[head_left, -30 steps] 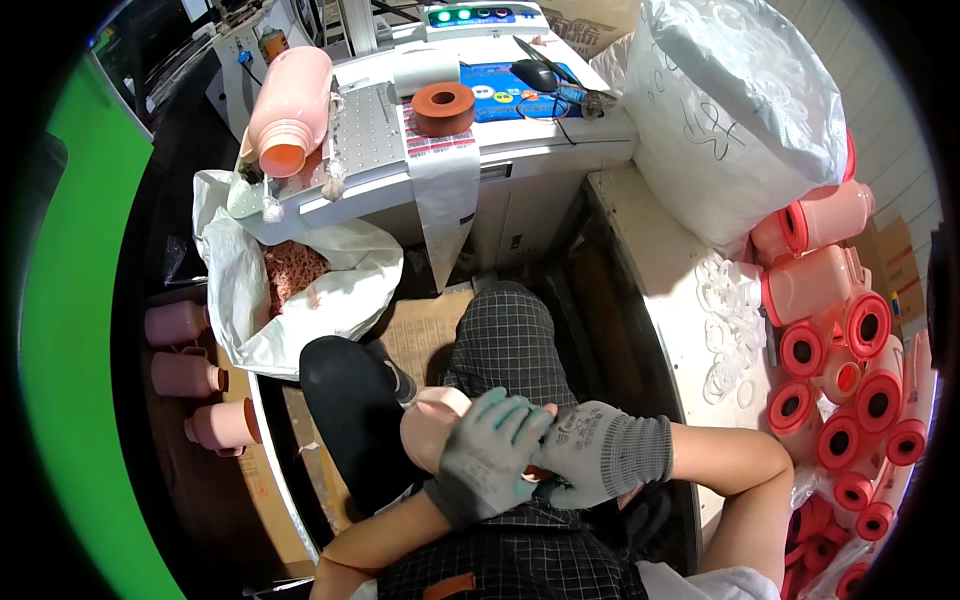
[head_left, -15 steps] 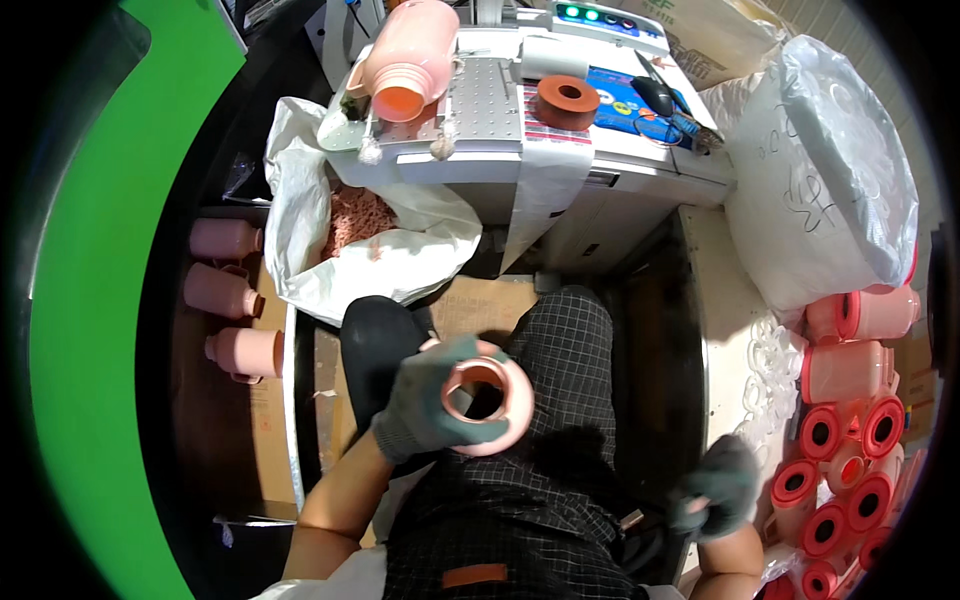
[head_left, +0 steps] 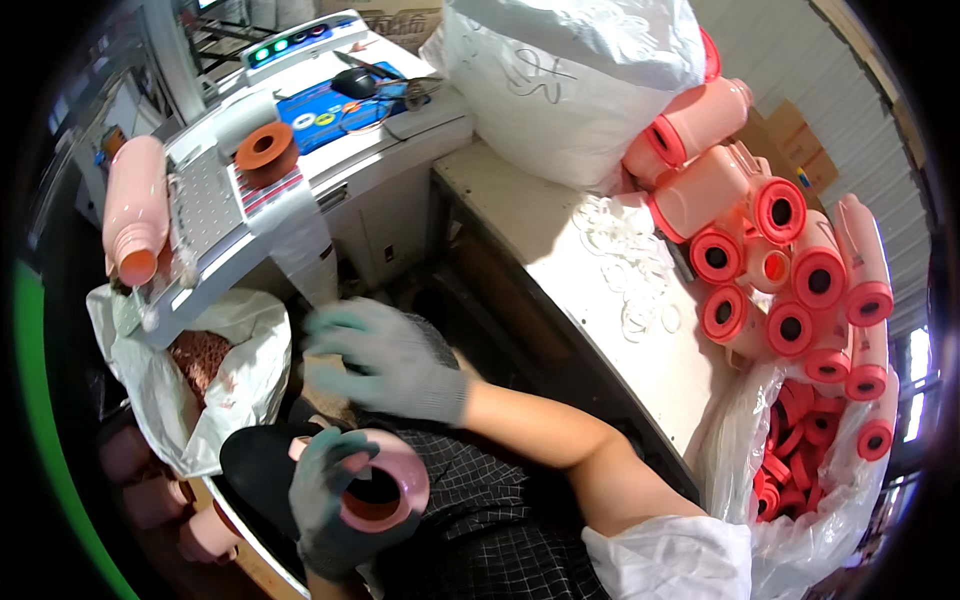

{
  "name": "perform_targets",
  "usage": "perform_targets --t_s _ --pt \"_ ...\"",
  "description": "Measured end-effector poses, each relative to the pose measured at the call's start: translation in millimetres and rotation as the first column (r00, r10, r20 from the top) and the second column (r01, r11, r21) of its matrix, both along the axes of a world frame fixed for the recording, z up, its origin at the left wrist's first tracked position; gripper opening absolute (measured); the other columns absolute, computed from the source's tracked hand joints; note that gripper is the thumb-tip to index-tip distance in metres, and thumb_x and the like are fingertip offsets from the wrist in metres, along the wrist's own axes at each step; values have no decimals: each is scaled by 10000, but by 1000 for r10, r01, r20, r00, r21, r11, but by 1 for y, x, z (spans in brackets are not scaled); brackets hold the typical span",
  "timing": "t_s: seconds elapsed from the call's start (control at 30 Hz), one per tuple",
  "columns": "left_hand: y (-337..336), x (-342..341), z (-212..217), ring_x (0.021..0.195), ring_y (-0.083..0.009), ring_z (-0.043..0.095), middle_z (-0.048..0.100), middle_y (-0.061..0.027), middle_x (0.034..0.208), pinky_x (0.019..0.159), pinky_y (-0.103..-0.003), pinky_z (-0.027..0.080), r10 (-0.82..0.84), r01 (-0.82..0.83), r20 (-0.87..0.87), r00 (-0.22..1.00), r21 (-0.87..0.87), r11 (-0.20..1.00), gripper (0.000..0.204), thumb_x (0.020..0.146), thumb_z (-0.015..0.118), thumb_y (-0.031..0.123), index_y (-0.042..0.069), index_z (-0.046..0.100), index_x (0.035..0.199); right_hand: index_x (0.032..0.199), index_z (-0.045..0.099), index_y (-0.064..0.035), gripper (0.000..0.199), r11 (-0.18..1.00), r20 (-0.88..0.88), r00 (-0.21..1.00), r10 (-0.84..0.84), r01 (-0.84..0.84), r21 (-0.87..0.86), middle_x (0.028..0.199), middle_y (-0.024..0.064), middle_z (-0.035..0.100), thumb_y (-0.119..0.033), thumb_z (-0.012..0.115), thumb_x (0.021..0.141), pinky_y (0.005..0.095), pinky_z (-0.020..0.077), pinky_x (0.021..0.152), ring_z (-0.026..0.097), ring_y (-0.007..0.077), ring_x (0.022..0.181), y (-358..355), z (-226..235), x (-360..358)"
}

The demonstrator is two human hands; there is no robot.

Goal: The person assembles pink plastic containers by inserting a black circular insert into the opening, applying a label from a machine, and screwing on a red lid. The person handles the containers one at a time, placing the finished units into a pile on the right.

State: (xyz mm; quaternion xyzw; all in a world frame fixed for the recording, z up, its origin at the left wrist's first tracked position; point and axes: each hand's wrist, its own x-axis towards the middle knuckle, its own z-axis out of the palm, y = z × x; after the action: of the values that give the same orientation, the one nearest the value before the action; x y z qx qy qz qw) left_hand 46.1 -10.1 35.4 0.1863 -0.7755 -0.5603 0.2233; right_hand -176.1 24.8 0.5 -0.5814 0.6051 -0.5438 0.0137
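My left hand (head_left: 335,500) is gripping pink bottle (head_left: 385,490) over lap, fingers wrapping its open mouth. Right hand (head_left: 385,360) is hovering spread, empty, blurred, reaching toward machine (head_left: 250,200). Bottle is looking light, stiff, smooth plastic, likely slippery in gloves; body is offering best hold. More bottles (head_left: 790,270) are crowding counter (head_left: 560,240).

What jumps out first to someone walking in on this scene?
The heap of pink bottles with red caps on the bench at right catches the eye. At lower centre, the gloved left hand grips a pink bottle while the gloved right hand hovers open above it.
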Motion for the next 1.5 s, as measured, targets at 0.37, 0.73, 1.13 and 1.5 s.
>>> perform_targets --t_s 0.37,0.73,1.13,1.5 --pt "-22 -32 -14 1071 -342 626 644 -91 1194 953 -493 488 -249 189 -45 967 -527 829 786 543 984 244 108 628 1231 835 768 -145 204 -54 -783 188 -593 961 271 993 64 710 -348 789 829 458 515 829 632 325 981 266 -78 -186" --pt "-1 -32 -18 1076 -346 603 545 -169 1268 975 -464 495 1 23 36 999 -684 729 988 577 985 206 -39 466 1381 1106 656 -70 183 422 -236 427 -873 904 72 946 112 732 -206 701 993 329 532 621 677 248 663 228 -50 -159" --pt "-2 -17 -17 1080 -336 643 665 -41 1101 839 -429 564 -3 -41 -59 998 -730 682 361 556 978 224 157 679 748 1366 589 -41 498 982 265 963 51 -96 160 885 114 699 -297 737 964 331 569 696 715 228 744 87 18 32" --pt "-26 7 -24 1055 -330 606 634 -67 1015 887 -479 528 -29 -4 -32 999 -736 677 326 648 894 338 124 696 796 1022 706 -140 330 947 -501 814 293 -174 271 1134 60 658 -423 734 853 396 523 852 647 248 992 75 38 41"
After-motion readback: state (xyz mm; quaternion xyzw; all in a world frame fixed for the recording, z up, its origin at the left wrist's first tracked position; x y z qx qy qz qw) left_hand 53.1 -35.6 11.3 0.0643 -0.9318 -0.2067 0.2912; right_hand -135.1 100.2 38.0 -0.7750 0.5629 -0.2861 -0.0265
